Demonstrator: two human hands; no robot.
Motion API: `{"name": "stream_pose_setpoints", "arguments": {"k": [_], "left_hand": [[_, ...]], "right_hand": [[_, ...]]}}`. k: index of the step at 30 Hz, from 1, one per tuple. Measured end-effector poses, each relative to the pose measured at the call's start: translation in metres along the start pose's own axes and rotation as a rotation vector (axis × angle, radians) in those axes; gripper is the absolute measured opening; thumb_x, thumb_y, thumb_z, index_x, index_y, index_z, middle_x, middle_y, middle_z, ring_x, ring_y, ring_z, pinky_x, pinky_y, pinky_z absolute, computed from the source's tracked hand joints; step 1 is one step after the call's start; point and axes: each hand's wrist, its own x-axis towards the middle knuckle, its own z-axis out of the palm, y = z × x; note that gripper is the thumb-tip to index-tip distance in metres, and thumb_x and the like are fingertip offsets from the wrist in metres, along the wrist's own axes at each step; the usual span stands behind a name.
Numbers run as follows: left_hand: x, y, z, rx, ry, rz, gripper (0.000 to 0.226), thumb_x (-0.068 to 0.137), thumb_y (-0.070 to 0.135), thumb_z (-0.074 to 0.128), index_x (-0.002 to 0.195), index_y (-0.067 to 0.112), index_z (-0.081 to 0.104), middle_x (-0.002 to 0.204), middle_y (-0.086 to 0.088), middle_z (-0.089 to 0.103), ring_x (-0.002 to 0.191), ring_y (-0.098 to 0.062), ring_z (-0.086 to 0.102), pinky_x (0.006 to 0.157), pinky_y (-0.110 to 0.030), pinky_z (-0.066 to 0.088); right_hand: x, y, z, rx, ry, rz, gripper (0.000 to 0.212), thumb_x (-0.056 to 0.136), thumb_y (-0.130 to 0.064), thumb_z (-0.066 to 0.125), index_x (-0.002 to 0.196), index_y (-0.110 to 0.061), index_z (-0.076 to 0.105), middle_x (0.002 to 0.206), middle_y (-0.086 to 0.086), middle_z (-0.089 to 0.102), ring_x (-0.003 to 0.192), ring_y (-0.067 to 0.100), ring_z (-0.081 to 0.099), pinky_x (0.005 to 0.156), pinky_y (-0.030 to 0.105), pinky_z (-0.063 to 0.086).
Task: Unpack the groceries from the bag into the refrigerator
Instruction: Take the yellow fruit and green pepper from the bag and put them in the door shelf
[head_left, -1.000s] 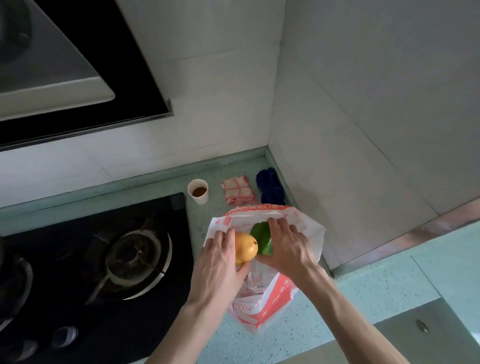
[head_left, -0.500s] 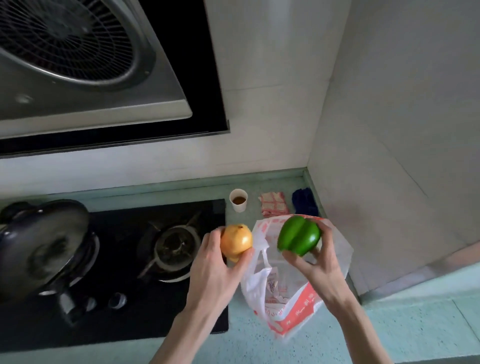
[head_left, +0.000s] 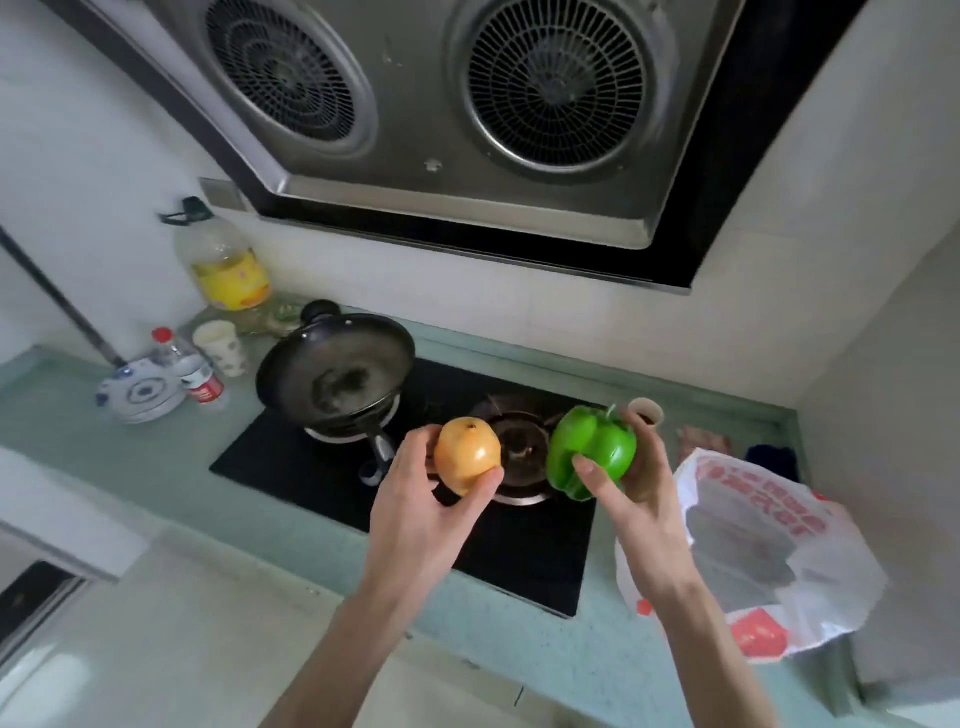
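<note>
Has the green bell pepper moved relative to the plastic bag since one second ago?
Yes. The green bell pepper, gripped by the right hand, has come out of the plastic bag and is now left of it, over the stove.

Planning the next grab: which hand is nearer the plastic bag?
Right. The right hand, holding the green pepper, is beside the plastic bag; the left hand is farther left.

No readable text

You see red print on the white bag (head_left: 748, 551) and a yellow label on the oil bottle (head_left: 228, 270), both too blurred to read.
</note>
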Motion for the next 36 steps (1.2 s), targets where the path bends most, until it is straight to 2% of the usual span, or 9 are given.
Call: {"name": "stream_pose_setpoints", "arguments": {"k": [3, 8, 12, 16, 20, 24, 27, 31, 36], "left_hand": [[-0.020, -0.009, -0.049, -0.077, 0.089, -0.048, 0.058, 0.075, 0.058, 0.083, 0.123, 0.037, 0.057, 0.117, 0.017, 0.066, 0.105, -0.007, 0.067, 0.086, -0.023, 0.057], [-0.063, -0.032, -0.135, -0.162, 0.283, -0.111, 0.049, 0.076, 0.045, 0.089, 0.114, 0.041, 0.058, 0.115, 0.016, 0.068, 0.103, -0.006, 0.069, 0.092, -0.035, 0.059], [-0.110, -0.058, -0.202, -0.204, 0.420, -0.183, 0.058, 0.074, 0.042, 0.091, 0.121, 0.043, 0.057, 0.119, 0.018, 0.065, 0.105, -0.003, 0.067, 0.091, -0.033, 0.059], [-0.163, -0.074, -0.260, -0.188, 0.556, -0.178, 0.059, 0.074, 0.041, 0.091, 0.120, 0.049, 0.054, 0.114, 0.021, 0.067, 0.103, -0.004, 0.068, 0.084, -0.021, 0.056], [-0.220, -0.086, -0.320, -0.148, 0.691, -0.186, 0.061, 0.076, 0.041, 0.090, 0.125, 0.045, 0.054, 0.116, 0.020, 0.068, 0.103, -0.005, 0.068, 0.087, -0.023, 0.056], [-0.274, -0.093, -0.380, -0.105, 0.814, -0.201, 0.057, 0.079, 0.041, 0.088, 0.125, 0.043, 0.056, 0.116, 0.025, 0.066, 0.104, -0.001, 0.067, 0.088, -0.024, 0.056], [-0.309, -0.100, -0.419, -0.078, 0.916, -0.220, 0.056, 0.079, 0.043, 0.087, 0.124, 0.046, 0.055, 0.117, 0.026, 0.066, 0.105, -0.002, 0.067, 0.087, -0.025, 0.058], [-0.346, -0.111, -0.458, -0.068, 1.050, -0.268, 0.060, 0.073, 0.054, 0.083, 0.126, 0.045, 0.056, 0.119, 0.021, 0.066, 0.106, -0.004, 0.068, 0.086, -0.023, 0.057], [-0.370, -0.126, -0.501, -0.034, 1.165, -0.305, 0.054, 0.080, 0.040, 0.086, 0.124, 0.045, 0.055, 0.111, 0.024, 0.067, 0.102, -0.002, 0.068, 0.084, -0.023, 0.057]], "right_hand": [[-0.019, -0.008, 0.048, -0.007, -0.143, -0.004, 0.068, 0.075, -0.025, 0.083, 0.136, -0.035, 0.054, 0.127, -0.005, 0.069, 0.118, 0.015, 0.067, 0.096, 0.036, 0.056], [-0.059, -0.017, 0.130, 0.017, -0.362, -0.011, 0.067, 0.074, -0.016, 0.082, 0.133, -0.031, 0.055, 0.124, -0.007, 0.067, 0.114, 0.018, 0.067, 0.085, 0.033, 0.059], [-0.098, -0.020, 0.198, 0.040, -0.520, 0.011, 0.066, 0.079, -0.014, 0.085, 0.135, -0.033, 0.055, 0.126, -0.007, 0.068, 0.118, 0.018, 0.066, 0.086, 0.033, 0.059], [-0.147, -0.015, 0.263, 0.096, -0.644, 0.015, 0.070, 0.078, -0.013, 0.082, 0.140, -0.029, 0.053, 0.128, -0.008, 0.069, 0.119, 0.012, 0.066, 0.088, 0.028, 0.058], [-0.198, -0.004, 0.327, 0.149, -0.742, 0.036, 0.076, 0.075, -0.010, 0.079, 0.144, -0.025, 0.051, 0.134, -0.003, 0.067, 0.121, 0.014, 0.065, 0.090, 0.030, 0.058], [-0.243, -0.002, 0.390, 0.183, -0.866, 0.066, 0.067, 0.080, 0.008, 0.075, 0.135, -0.025, 0.056, 0.132, 0.005, 0.067, 0.113, 0.017, 0.068, 0.076, 0.025, 0.058], [-0.276, -0.014, 0.433, 0.195, -0.972, 0.077, 0.065, 0.083, 0.017, 0.068, 0.134, -0.021, 0.057, 0.132, 0.007, 0.066, 0.107, 0.011, 0.070, 0.071, 0.023, 0.058], [-0.312, -0.029, 0.483, 0.228, -1.097, 0.080, 0.064, 0.084, 0.015, 0.069, 0.138, -0.018, 0.055, 0.131, 0.005, 0.067, 0.109, 0.017, 0.069, 0.073, 0.024, 0.059], [-0.342, -0.037, 0.541, 0.271, -1.206, 0.065, 0.065, 0.080, 0.002, 0.075, 0.139, -0.018, 0.055, 0.133, 0.006, 0.066, 0.111, 0.014, 0.069, 0.077, 0.024, 0.059]]}}
